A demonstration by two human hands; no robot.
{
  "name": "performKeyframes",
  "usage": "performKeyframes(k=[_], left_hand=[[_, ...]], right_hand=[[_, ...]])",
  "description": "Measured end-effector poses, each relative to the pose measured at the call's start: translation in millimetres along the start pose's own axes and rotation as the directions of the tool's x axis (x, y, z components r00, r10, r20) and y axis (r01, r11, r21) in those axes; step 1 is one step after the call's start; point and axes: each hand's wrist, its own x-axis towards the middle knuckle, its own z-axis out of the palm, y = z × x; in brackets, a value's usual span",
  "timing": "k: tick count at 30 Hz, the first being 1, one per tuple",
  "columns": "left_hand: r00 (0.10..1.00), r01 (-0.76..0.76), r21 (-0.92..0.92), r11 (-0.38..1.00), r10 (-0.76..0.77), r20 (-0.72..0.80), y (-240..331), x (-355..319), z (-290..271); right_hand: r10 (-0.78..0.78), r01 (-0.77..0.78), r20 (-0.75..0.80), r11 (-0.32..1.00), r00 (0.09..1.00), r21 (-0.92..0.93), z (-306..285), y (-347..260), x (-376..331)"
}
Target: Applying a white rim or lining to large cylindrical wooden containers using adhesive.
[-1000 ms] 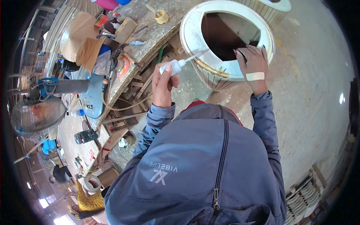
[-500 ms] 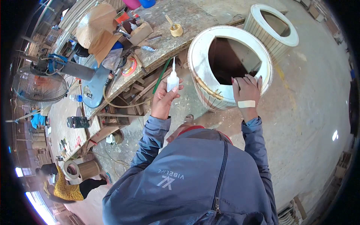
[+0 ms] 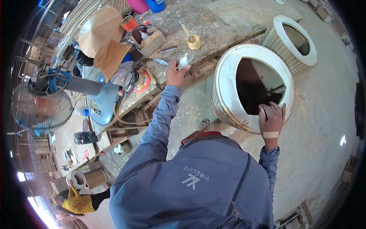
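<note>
Fingers (image 3: 173,68) grip a glue bottle (image 3: 184,61) over the workbench (image 3: 213,23) — others (image 3: 272,112) press the drum rim (image 3: 228,114).

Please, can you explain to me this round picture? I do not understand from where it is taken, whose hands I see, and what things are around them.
The picture comes from a wide camera worn on a person's head, looking down, so the edges bend and the person's own blue jacket fills the bottom. Both arms reach up from it. The left hand holds a small white squeeze bottle above a dusty workbench. The right hand, with a plaster strip at the wrist, presses on the rim of a round white drum with a dark opening, standing on the concrete floor. A second, similar drum stands behind it. On the bench lie a small cup with a stick, a wooden box and brown paper. At far left stands a fan.
</note>
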Motion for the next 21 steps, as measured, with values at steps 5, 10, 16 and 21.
performKeyframes(k=[5,10,16,21], left_hand=[[0.995,-0.065,0.153,0.986,0.075,-0.064,-31.7,53.2,5.6],[0.992,-0.081,0.339,0.937,0.107,-0.059,-45.8,69.4,2.1],[0.962,-0.136,0.297,0.945,0.198,-0.188,-50.5,49.1,-9.5],[0.956,-0.274,0.187,0.943,0.288,-0.05,64.3,2.0,-21.1]], right_hand=[[0.087,-0.086,0.049,0.996,0.995,-0.027,-3.5,-4.5,1.6],[0.111,-0.108,0.08,0.993,0.991,-0.041,-4.8,-7.6,2.9],[0.133,-0.128,0.108,0.99,0.985,-0.059,-5.0,-12.5,5.7],[0.12,-0.105,0.126,0.988,0.985,-0.117,-6.6,-10.8,7.4]])
